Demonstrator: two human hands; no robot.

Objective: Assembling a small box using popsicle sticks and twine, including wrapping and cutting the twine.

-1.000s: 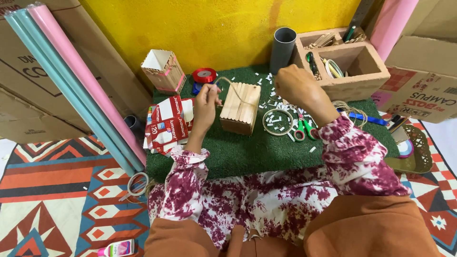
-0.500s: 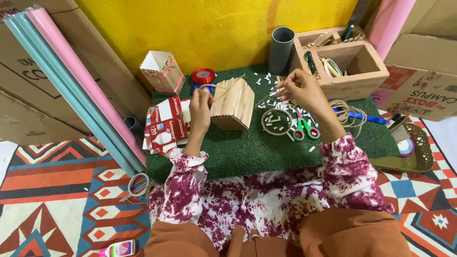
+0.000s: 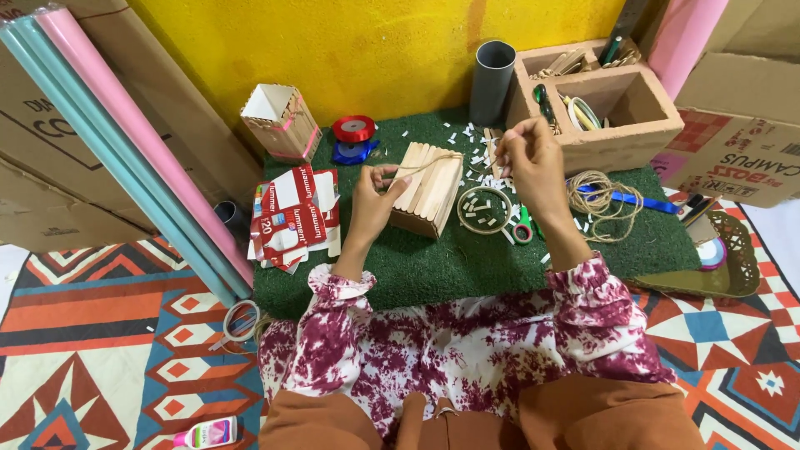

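yellow wall (image 3: 375,50), patterned rug (image 3: 100,333), green mat (image 3: 450,267)

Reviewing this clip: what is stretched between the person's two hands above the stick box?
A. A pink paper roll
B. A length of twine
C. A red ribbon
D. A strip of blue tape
B: a thin tan twine runs from the left hand across the stick box up to the raised right hand; the red ribbon spool sits untouched behind.

Pale matt wooden stick house (image 3: 427,185), rough jute twine (image 3: 417,166), fuzzy green mat (image 3: 467,267).
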